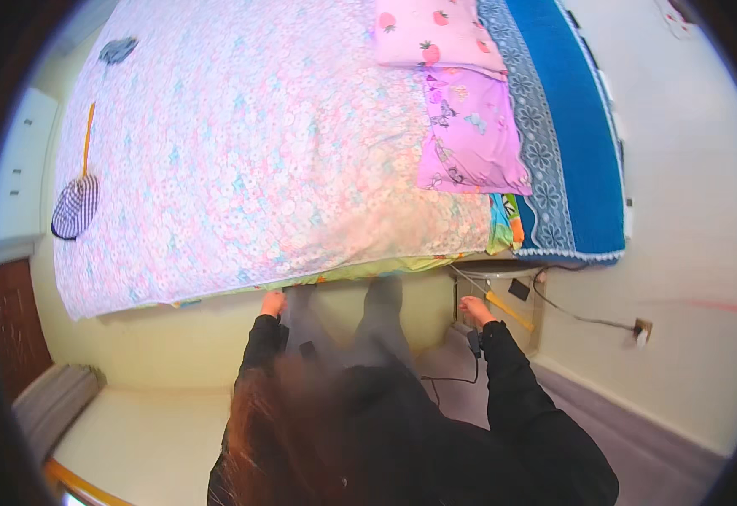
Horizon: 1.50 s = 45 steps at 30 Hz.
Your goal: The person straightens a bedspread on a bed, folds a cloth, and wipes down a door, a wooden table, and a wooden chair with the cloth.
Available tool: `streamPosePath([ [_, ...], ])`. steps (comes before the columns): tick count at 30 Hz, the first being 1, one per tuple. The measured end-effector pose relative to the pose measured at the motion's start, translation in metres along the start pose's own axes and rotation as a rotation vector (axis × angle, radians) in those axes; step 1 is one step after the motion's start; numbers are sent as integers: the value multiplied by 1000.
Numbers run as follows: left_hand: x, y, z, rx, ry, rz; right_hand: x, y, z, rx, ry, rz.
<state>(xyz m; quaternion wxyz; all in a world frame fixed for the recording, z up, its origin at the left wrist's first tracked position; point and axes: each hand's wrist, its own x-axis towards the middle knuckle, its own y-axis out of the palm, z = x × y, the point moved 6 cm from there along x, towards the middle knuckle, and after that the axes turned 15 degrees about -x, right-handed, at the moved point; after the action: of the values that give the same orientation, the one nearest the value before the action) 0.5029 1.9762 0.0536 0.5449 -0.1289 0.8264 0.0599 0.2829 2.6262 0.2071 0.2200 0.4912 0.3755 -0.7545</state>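
A bed with a pink, white and blue floral cover (242,160) spreads out in front of me. My left hand (274,303) is closed just below the cover's near edge, with nothing visible in it; I cannot tell if it touches the cloth. Farther right, my right hand (476,311) is curled into a fist, and nothing shows in it either. Close to its right, a thin rod with a yellow handle (508,310) lies slanted over a small bedside table (503,271). A dark band with a small box sits at each wrist.
A pink strawberry-print pillow (440,35) and a purple butterfly-print one (474,135) lie on the right of the bed, beside a blue cloth (567,110). At left are a checked pouch on a yellow stick (76,207) and a grey cloth (118,51). A cord runs to a wall socket (642,329).
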Motion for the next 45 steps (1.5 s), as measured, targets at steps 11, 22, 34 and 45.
streamPosePath([
  [11, 33, 271, -19, -1099, -321, -153, 227, -254, -36, -174, -128, -501],
  [22, 80, 343, -56, -1464, -49, -345, 255, -208, -36, 461, 6, -442],
  [34, 60, 441, -48, -1220, -194, -328, 240, -367, -100, -522, -171, -490],
  [45, 90, 361, 96, -1030, -148, -22, 261, -244, -54, -744, -405, -637],
])
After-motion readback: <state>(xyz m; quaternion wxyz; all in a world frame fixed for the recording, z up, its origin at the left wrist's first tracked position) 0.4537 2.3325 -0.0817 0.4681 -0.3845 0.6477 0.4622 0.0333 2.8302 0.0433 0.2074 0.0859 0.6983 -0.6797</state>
